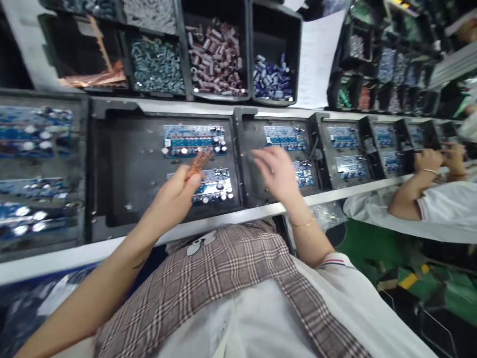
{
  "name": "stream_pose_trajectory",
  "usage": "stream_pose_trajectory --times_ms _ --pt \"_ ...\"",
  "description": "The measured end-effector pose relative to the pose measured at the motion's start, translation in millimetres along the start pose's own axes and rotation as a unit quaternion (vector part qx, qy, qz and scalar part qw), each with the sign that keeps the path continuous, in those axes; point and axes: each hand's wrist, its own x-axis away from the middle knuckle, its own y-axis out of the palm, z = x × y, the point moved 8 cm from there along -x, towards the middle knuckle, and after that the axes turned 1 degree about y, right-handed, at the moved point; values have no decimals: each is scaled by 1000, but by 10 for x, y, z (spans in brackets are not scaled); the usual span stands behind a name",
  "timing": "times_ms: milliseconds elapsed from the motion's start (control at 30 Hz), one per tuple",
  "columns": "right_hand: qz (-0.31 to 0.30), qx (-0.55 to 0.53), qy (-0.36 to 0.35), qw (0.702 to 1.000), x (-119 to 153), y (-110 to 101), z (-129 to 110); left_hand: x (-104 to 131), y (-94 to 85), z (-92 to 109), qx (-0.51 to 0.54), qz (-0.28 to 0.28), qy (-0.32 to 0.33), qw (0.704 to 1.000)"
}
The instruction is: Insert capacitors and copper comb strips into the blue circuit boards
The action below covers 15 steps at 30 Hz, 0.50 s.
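Observation:
My left hand (173, 194) is closed around a small bundle of copper-coloured parts (199, 164), held over the lower circuit board (212, 186) in a black tray (126, 164). The upper blue circuit board (194, 139) lies just beyond the bundle. To the right, my right hand (278, 174) hovers over the neighbouring black tray (253, 136), its fingers apart and slightly blurred. Nothing shows between those fingers. Part of that tray's lower board (303, 173) is hidden behind the hand, while its upper board (285, 137) shows beyond.
Black bins behind the trays hold brownish cylindrical parts (216, 59), blue parts (274, 79), green parts (156, 64) and copper-coloured strips (100, 77). More trays with boards run along the line both ways. At the right, another person's hands (428, 161) work over a tray.

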Motion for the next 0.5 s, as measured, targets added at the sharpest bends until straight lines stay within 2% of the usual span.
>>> stream_pose_trajectory --times_ms 67,100,167,200,267,367,500 --pt "77 97 125 984 296 -404 833 -187 231 244 -133 -29 -8 991" --pt "85 144 173 971 478 -532 1188 -282 335 364 -196 -31 -9 980" --pt "81 197 223 951 803 -652 1702 -463 507 569 -298 -16 -6 954" --pt "75 205 225 950 918 -654 1853 -543 584 636 -332 -11 -8 943" --pt "78 209 217 950 1048 -620 1999 -670 727 693 -363 -18 -18 932" --pt "95 221 223 945 1050 -576 2051 -765 859 689 -365 -23 -32 930" --pt "81 260 208 940 928 -555 2062 -761 865 675 -361 43 -50 930"
